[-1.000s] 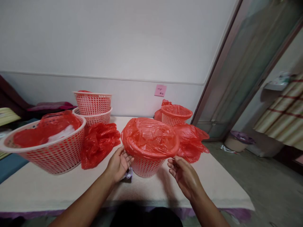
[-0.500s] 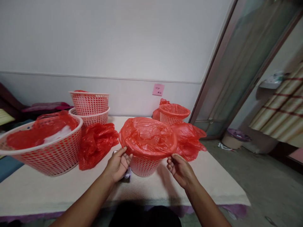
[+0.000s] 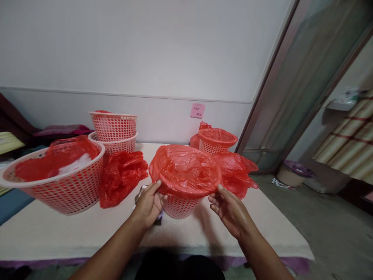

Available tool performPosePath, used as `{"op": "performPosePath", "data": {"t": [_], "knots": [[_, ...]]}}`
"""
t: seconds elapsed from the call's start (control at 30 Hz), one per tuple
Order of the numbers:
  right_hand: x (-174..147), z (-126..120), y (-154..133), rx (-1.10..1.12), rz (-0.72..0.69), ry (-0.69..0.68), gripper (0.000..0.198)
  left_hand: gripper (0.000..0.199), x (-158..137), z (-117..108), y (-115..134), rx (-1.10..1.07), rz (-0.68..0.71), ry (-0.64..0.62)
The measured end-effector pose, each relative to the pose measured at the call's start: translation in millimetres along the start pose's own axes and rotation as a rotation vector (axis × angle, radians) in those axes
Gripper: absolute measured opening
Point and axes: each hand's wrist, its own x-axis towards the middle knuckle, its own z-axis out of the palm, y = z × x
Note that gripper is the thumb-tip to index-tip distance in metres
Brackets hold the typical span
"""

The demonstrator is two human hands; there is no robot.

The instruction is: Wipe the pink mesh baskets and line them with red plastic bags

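Note:
In front of me a pink lattice basket [image 3: 181,207] stands on the white bed cover, lined with a red plastic bag [image 3: 186,171]. The bag's mouth is folded outward over the basket's rim. My left hand [image 3: 151,200] pinches the bag's edge at the near left of the rim, thumb on top and fingers curled below. At the near right, my right hand [image 3: 229,206] grips the bag's edge between thumb and fingers. A small dark and purple item [image 3: 159,218] lies partly hidden behind my left hand.
To the left stand a large basket [image 3: 75,194] with red plastic and white stuff inside, crumpled red bags [image 3: 121,179] and stacked baskets [image 3: 113,130]. Another lined basket [image 3: 215,146] is at the back right, beside a loose red bag [image 3: 236,169]. A pink note [image 3: 197,111] is on the wall.
My view has turned slightly left, shifting everything a little to the right. Both hands stay at the near rim; my right thumb has come up onto the bag's edge.

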Motion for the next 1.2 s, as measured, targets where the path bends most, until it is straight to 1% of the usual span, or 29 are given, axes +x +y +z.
{"op": "performPosePath", "data": {"t": [0.07,0.17,0.3,0.4,0.47,0.53,0.63,0.73,0.87,1.0,1.07,1.1,1.17,1.2], "knots": [[0,8,-3,0.008,0.048,0.015,0.026,0.005,-3,2,-6,0.002,0.042,-0.045],[6,9,-5,0.005,0.061,0.047,0.020,0.008,-9,3,-19,0.014,0.064,-0.094],[8,-2,-5,0.032,0.055,0.041,0.019,0.016,-22,0,-36,0.037,0.046,-0.123],[1,-13,-2,0.044,0.056,0.012,0.023,0.022,-34,-8,-40,0.060,0.038,-0.156],[-5,-19,1,0.054,0.055,-0.006,0.026,0.021,-39,-16,-37,0.066,0.015,-0.178],[-11,-25,5,0.061,0.042,-0.012,0.028,0.016,-41,-27,-30,0.046,0.000,-0.176],[-17,-31,10,0.052,0.026,-0.013,0.030,0.007,-38,-42,-17,-0.034,0.027,-0.141],[-22,-32,11,0.051,0.016,-0.014,0.029,0.005,-32,-52,-7,-0.120,0.043,-0.126],[-23,-28,10,0.053,0.000,0.002,0.026,0.015,-25,-54,0,-0.186,0.007,-0.149],[-23,-27,8,0.039,-0.002,0.000,0.027,0.021,-21,-51,4,-0.199,-0.034,-0.209],[-22,-27,9,0.037,-0.005,-0.007,0.028,0.019,-18,-49,5,-0.189,-0.032,-0.231],[-22,-28,9,0.037,-0.006,-0.008,0.029,0.015,-17,-49,6,-0.181,-0.023,-0.233],[-21,-29,9,0.034,-0.007,-0.012,0.029,0.005,-14,-49,5,-0.163,0.000,-0.221],[-20,-30,9,0.034,-0.008,-0.014,0.029,0.005,-12,-49,5,-0.157,0.009,-0.210]]}}
